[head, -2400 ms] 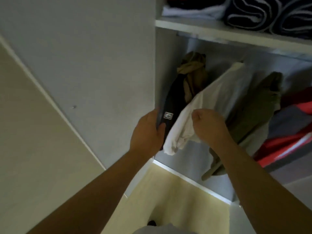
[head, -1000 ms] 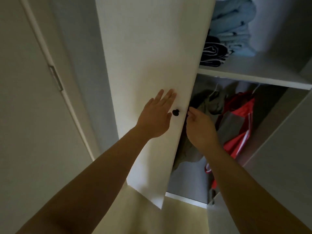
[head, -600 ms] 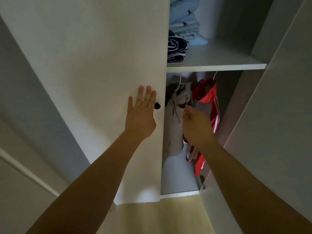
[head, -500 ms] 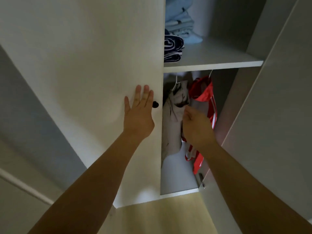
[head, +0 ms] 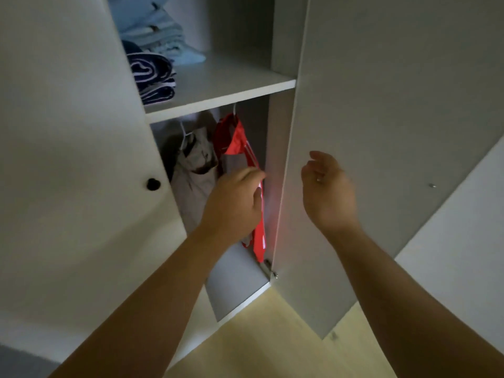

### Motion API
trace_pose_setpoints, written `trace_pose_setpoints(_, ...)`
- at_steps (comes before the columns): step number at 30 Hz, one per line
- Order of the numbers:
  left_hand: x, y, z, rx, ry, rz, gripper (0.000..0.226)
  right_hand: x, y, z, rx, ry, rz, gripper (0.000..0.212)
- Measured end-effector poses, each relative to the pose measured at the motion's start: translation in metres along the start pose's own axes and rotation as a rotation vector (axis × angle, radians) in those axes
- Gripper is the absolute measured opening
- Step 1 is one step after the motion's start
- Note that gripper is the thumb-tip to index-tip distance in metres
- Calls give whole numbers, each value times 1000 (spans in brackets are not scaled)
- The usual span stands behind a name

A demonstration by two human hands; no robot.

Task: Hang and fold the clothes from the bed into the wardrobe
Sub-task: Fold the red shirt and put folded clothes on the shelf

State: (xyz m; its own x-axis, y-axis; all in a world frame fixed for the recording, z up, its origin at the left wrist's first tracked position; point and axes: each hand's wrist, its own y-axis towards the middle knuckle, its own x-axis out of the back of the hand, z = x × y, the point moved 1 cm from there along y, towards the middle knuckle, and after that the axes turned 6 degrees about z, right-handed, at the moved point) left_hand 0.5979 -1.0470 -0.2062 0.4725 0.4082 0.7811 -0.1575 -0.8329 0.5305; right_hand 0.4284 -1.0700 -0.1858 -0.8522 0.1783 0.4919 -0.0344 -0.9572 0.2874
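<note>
Clothes already sit in the wardrobe. A red garment and a beige garment hang on hangers just under the shelf, close to centre. A navy striped pile and a pale-blue pile lie folded at eleven o'clock.

My left hand reaches into the gap against the red garment's edge, I judge to tuck the cloth clear of the doors. I cannot tell whether its fingers pinch the cloth or only touch it. My right hand is well apart from it at three o'clock. It is loosely open and empty in front of the right door, probably ready to swing it shut.

Half a second ago the left hand lay flat on the left door beside its black knob, now bare at nine o'clock, and the right hand was at the hanging clothes.
</note>
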Motion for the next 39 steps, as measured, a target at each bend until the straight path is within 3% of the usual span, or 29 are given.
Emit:
trace_pose_setpoints(5, -45, 28, -50, -199, -144, 99, 24, 77, -8, -38, -77, -27, -404, 28)
trace_pose_setpoints(8, -66, 40, -78, -248, -206, 152, 23, 119, -10, -62, -136, -36, -611, 40)
trace_pose_setpoints(10, -77, 47, -95, -263, -221, 183, 23, 142, -3, -79, -219, -35, -654, 52)
trace_pose_setpoints(12, -85, 53, -109, -270, -229, 197, 23, 161, 7, -95, -319, 10, -572, 68)
trace_pose_setpoints(15, -91, 60, -124, -266, -223, 186, 23, 176, 21, -111, -316, 174, -303, 83)
trace_pose_setpoints(18, -95, 63, -132, -259, -224, 170, 22, 178, 25, -124, -235, 191, -107, 58)
trace_pose_setpoints(21, -96, 61, -135, -245, -250, 113, 21, 189, 30, -133, -199, 228, -186, 36)
trace_pose_setpoints(23, -94, 60, -136, -218, -298, 59, 19, 203, 35, -134, -223, 427, -188, 41)
trace_pose_setpoints(25, -88, 56, -136, -165, -366, -14, 19, 203, 34, -131, -218, 496, -61, 45)
trace_pose_setpoints(31, -54, 29, -123, -111, -410, -268, 37, 125, 26, -109, -111, 420, 216, 26)
trace_pose_setpoints(35, -26, 4, -96, 0, -291, -420, 61, 69, 15, -75, -26, 460, 425, 29)
trace_pose_setpoints(39, 2, -24, -65, 142, -193, -565, 39, 23, 4, -51, 6, 416, 439, 30)
